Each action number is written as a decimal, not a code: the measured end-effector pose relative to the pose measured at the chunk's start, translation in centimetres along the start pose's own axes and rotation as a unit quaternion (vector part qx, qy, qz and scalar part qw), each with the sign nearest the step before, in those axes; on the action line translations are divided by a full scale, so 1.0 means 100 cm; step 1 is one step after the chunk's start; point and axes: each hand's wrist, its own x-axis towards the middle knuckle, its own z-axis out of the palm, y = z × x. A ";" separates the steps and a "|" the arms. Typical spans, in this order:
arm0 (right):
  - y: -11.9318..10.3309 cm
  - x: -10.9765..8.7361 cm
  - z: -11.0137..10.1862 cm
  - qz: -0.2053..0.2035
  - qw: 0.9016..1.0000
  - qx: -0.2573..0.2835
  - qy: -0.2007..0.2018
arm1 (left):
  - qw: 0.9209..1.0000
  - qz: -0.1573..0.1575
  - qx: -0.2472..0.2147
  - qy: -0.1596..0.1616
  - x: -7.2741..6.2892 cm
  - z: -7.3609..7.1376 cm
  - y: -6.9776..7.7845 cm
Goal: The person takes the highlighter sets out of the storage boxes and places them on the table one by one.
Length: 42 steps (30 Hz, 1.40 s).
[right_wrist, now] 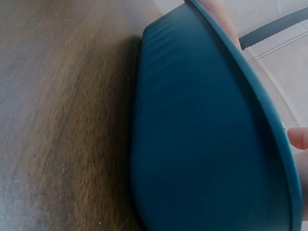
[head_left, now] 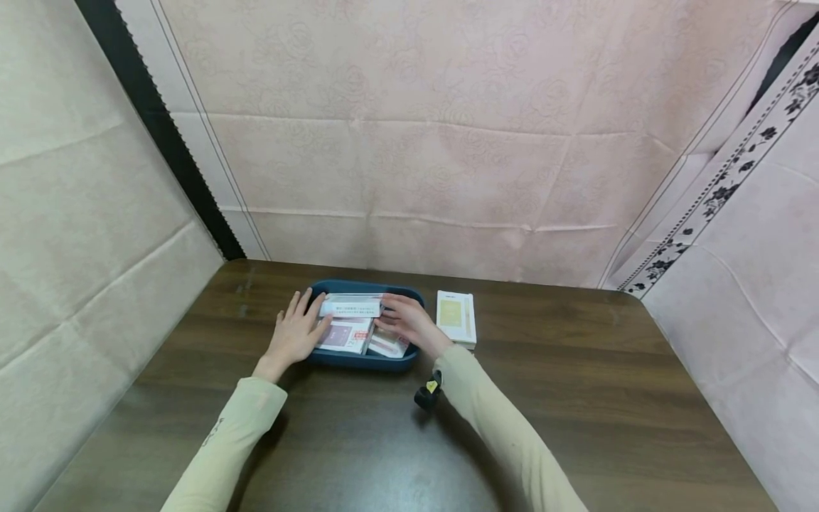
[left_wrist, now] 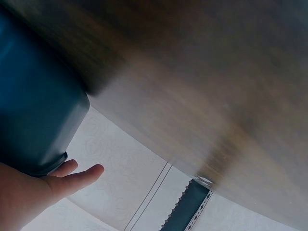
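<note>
Head view has my left hand (head_left: 293, 336) loose, fingers spread over the left rim of the blue basket (head_left: 353, 362), which sits on the tabletop (head_left: 576, 377). My right hand (head_left: 411, 321) reaches over the right rim with bent fingers at the end of the long pack (head_left: 350, 306), though I cannot tell whether they pinch it. Below that pack lies the purple-marked pack (head_left: 343, 336), and the yellow-fronted box (head_left: 451, 314) stands outside, right of the basket.

One basket (head_left: 358, 361), at least four packs (head_left: 345, 336)
</note>
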 end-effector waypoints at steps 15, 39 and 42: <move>0.000 0.007 0.005 0.007 0.999 -0.015 0.038 | 1.000 0.000 -0.004 -0.003 -0.001 0.000 -0.001; 0.000 -0.001 0.003 -0.003 0.999 -0.027 0.047 | 1.000 -0.005 -0.003 -0.003 -0.001 -0.002 0.002; -0.001 -0.004 0.003 -0.008 0.998 -0.033 0.050 | 1.000 -0.003 -0.001 -0.001 -0.001 -0.002 0.002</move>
